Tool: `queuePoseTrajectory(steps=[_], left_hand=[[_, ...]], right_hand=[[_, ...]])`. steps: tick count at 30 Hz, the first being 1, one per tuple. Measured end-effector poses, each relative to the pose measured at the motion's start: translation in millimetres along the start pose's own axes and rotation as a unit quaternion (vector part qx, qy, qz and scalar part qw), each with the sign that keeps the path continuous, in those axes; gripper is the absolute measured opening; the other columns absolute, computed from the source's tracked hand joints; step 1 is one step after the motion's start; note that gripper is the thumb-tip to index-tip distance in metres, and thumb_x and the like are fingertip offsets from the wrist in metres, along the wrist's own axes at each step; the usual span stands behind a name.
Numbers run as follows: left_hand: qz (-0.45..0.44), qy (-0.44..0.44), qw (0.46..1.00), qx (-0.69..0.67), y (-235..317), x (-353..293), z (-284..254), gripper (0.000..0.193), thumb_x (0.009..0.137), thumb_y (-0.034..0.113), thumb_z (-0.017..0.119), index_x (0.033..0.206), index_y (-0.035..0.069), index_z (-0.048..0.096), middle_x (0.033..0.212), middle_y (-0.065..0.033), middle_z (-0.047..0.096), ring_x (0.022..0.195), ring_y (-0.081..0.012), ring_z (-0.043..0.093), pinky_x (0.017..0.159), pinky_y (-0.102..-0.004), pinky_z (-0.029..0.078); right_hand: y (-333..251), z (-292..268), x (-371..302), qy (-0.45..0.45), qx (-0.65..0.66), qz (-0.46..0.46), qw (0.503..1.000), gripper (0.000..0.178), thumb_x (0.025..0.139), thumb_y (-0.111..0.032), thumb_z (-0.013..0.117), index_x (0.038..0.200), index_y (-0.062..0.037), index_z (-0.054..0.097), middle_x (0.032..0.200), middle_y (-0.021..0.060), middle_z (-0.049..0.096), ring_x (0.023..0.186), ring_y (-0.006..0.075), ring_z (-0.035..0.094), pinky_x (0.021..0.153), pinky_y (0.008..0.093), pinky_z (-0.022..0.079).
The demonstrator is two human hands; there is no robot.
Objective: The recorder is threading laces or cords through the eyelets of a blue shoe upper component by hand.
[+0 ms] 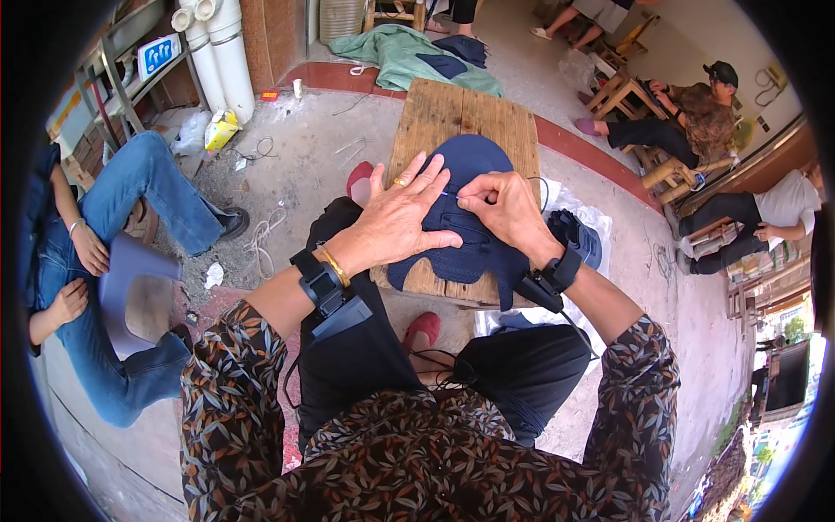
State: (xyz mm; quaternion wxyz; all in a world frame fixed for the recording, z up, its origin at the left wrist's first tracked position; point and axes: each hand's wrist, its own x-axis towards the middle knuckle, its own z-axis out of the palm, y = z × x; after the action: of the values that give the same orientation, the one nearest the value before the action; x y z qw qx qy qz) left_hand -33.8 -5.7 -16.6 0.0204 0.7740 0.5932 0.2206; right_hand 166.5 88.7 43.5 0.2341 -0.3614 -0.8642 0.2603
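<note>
A dark blue fabric piece (474, 155) with a rounded far end and mesh-like near parts, like a flattened shoe upper, lies on a wooden stool top (432, 111) in front of me. My left hand (396, 213) rests on its left side with the fingers spread, holding the cloth down. Over the middle of the piece, my right hand (504, 209) is closed in a pinch. A thin pale stick-like tool (448, 194) pokes out from those fingertips toward my left hand; its exact kind is too small to make out.
More dark blue pieces (577, 237) lie on clear plastic right of the stool. A person in jeans (156, 187) sits close at my left on a grey plastic stool (130, 287). Green cloth (409, 56) lies beyond the stool. Other people sit at far right.
</note>
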Motion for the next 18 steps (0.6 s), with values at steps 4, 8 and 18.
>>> queuePoseTrajectory(steps=[4, 8, 18], left_hand=[[-0.011, -0.001, 1.000, -0.018, -3, -2, -3, 0.105, 0.085, 0.076, 0.061, 0.158, 0.004, 0.036, 0.169, -0.0145, 0.025, 0.158, -0.0296, 0.018, 0.121, -0.0641, 0.007], [-0.012, -0.007, 1.000, -0.013, 0, 2, -4, 0.105, 0.085, 0.076, 0.061, 0.157, 0.004, 0.037, 0.169, -0.0148, 0.026, 0.158, -0.0306, 0.018, 0.121, -0.0643, 0.008], [0.004, -0.010, 0.990, -0.138, -13, 14, -26, 0.049, 0.092, 0.042, 0.072, 0.125, 0.007, 0.066, 0.151, -0.0135, 0.050, 0.146, -0.0333, 0.039, 0.118, -0.0546, 0.024]], right_hand=[[-3, -6, -2, -0.023, -0.094, -0.041, 0.995, 0.016, 0.079, -0.013, 0.080, 0.092, -0.0046, 0.078, 0.079, 0.0135, 0.070, 0.080, 0.0298, 0.069, 0.070, 0.0419, 0.054], [3, -4, -8, -0.002, -0.170, -0.108, 0.980, 0.013, 0.082, -0.013, 0.077, 0.089, -0.0038, 0.074, 0.084, 0.0144, 0.069, 0.089, 0.0341, 0.066, 0.078, 0.0461, 0.052], [15, -25, -20, 0.023, -0.177, -0.114, 0.977, 0.031, 0.081, -0.020, 0.082, 0.104, -0.0046, 0.069, 0.098, 0.0141, 0.068, 0.096, 0.0355, 0.063, 0.085, 0.0450, 0.051]])
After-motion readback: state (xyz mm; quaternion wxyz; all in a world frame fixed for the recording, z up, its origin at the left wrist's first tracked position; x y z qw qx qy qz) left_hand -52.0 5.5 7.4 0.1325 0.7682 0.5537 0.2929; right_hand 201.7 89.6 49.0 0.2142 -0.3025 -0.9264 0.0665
